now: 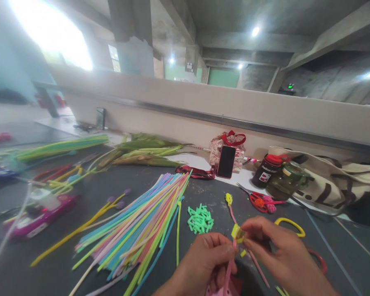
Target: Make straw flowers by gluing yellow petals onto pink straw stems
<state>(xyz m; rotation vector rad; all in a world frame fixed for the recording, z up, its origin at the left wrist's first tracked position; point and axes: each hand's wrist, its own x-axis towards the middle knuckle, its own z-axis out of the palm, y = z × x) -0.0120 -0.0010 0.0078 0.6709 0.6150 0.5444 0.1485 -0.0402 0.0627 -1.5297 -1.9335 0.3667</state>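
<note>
Near the bottom centre, my left hand (211,257) pinches a pink pipe cleaner (229,271) close to a small yellow piece (236,233). My right hand (275,246) has its thumb and forefinger closed on the right side of that yellow piece, touching the pink stem. Beyond the hands, a second yellow tip (228,199) sits on a thin pink stem lying on the dark table. Small green cut pieces (200,219) form a pile beyond my left hand. A pink object lies partly hidden under my left hand.
Multicoloured pipe cleaners (141,226) spread at centre-left, beside yellow stems with purple tips (89,222). Corn husks (141,154), a phone (226,161), a black bottle (265,170) and a glass jug (286,181) stand or lie behind. Red-handled scissors (257,200) and yellow handles (291,224) are right.
</note>
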